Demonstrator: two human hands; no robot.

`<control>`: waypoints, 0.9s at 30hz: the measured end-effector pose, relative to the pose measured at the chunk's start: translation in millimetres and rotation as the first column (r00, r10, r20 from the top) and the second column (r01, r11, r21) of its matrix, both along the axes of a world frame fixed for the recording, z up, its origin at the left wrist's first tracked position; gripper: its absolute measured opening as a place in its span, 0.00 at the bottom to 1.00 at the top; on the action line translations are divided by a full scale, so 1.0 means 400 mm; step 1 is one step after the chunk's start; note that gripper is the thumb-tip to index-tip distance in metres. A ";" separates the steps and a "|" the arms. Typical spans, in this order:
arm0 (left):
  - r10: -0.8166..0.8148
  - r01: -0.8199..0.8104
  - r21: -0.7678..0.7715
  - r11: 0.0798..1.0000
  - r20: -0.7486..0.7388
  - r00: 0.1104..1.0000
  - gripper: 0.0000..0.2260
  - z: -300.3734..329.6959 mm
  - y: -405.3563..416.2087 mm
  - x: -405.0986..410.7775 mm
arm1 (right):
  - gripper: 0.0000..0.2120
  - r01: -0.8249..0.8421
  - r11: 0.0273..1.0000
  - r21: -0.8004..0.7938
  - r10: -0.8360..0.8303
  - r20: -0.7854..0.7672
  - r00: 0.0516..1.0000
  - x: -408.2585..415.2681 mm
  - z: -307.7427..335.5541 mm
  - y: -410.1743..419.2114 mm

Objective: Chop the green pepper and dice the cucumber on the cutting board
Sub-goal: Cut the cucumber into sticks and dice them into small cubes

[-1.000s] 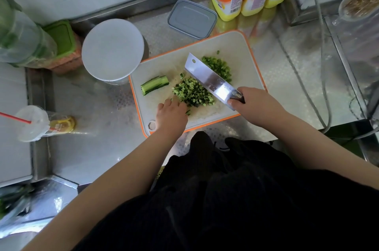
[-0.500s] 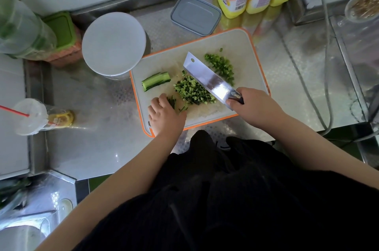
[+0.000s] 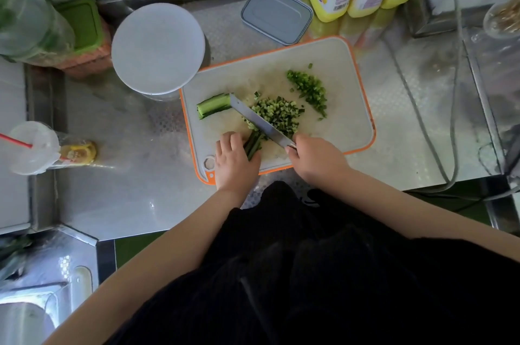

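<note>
Cucumber dicing under way, head view, w/ work running left to right across the orange-rimmed cutting board [image 3: 351, 108] at centre frame. Left third of board: one uncut cucumber piece [image 3: 214, 105], lying apart from the rest, not yet touched. Just right of it, lower centre: left hand [image 3: 235, 158] w/ fingers curled, pressing down on a bunch of cucumber strips [image 3: 254, 144] at the board's near edge. Cleaver [image 3: 260, 120] runs diagonally from near the uncut piece down to right hand [image 3: 315, 157], which is wrapped round the handle; blade sits edge-down across the far end of the strips. Right of blade, mid-board: pile of diced cucumber [image 3: 277, 116], sizeable. Further right, upper part of board: smaller heap of chopped green pepper [image 3: 309, 89], approx. finished by the look of it, no whole pepper in sight. Judgement: pepper step done; cucumber perhaps over halfway, w/ the held strips and the left-hand piece remaining to be cut.
</note>
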State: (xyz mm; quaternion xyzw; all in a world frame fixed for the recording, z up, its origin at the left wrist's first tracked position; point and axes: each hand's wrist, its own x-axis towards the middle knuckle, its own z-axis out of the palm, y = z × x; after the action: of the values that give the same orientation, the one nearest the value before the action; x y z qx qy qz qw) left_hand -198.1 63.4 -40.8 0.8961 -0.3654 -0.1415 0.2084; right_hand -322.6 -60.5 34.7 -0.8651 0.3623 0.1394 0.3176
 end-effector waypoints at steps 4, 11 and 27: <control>-0.088 0.089 -0.064 0.994 0.028 0.996 0.08 -0.004 -0.010 0.010 | 0.11 -0.063 0.998 -0.009 0.063 -0.075 0.995 0.009 -0.007 0.022; -0.155 0.159 -0.135 0.978 0.039 0.987 0.05 -0.023 -0.004 0.022 | 0.06 -0.109 0.992 -0.067 0.092 -0.218 0.972 0.017 -0.024 0.032; -0.224 0.235 -0.049 0.971 0.161 0.961 0.09 -0.016 0.017 0.016 | 0.13 -0.070 0.996 -0.051 0.064 -0.110 0.992 0.005 -0.026 0.023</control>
State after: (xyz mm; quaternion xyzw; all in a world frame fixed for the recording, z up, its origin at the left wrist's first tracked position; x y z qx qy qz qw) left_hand -191.6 70.3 -47.4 0.8484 -0.4865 -0.0824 0.1916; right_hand -320.6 -51.4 24.4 -0.8763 0.3536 0.1867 0.2688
